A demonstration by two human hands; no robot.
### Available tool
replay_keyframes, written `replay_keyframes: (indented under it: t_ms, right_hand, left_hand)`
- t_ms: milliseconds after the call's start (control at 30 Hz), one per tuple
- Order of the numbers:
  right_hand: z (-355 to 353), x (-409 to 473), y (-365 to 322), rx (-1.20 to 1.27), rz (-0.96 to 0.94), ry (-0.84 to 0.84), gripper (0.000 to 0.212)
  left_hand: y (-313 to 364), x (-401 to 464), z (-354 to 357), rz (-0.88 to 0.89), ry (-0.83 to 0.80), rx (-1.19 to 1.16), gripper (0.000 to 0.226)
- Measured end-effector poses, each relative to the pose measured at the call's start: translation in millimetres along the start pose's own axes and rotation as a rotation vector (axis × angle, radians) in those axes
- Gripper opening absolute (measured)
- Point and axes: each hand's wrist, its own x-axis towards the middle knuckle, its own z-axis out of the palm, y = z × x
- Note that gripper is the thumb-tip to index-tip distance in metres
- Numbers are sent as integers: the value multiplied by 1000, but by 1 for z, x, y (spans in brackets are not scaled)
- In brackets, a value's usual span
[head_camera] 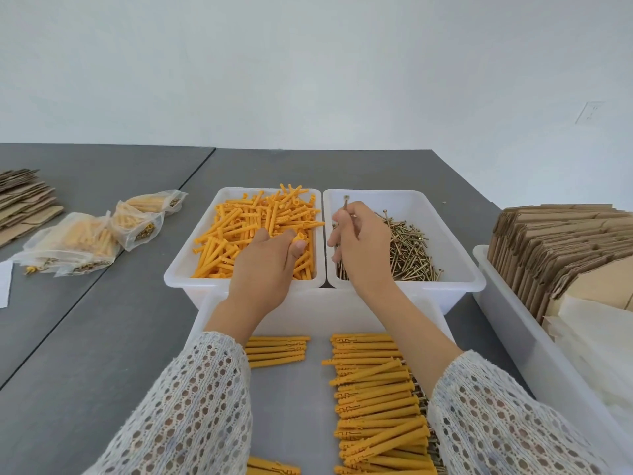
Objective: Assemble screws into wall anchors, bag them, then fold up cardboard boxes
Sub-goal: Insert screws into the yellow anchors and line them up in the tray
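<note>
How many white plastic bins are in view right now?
4: anchor bin and screw bin side by side, tray in front of them, cardboard bin on the right.

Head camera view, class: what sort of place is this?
Probably a small packing workshop: white bins of loose orange anchors and screws, filled bags on a grey table, and flat cardboard boxes.
</note>
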Motion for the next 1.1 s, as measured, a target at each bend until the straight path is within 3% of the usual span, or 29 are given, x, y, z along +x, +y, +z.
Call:
replay_keyframes:
  t_ms: [167,367,633,800,900,1100]
  right_hand:
    - [5,-4,-12,296,34,69,31]
    - [9,-9,-17,388,17,8,32]
    - [18,-16,-14,271,17,-160,29]
    - [20,-16,-3,-94,-3,-408,17]
    - [24,-16,0,-135,2,-413,21]
    - [26,-15,-4,-89,164,-393,24]
  left_hand:
    - [0,0,-1,21,-15,-21,47]
    - [0,-1,-4,83,-69,-17,48]
    - [-1,-2,-3,77,-98,-92,33]
    - [-1,-1,-2,8,-48,-186,34]
    - [0,-1,-3,27,42,-234,22]
    - [3,5,-10,-39,205,-472,31]
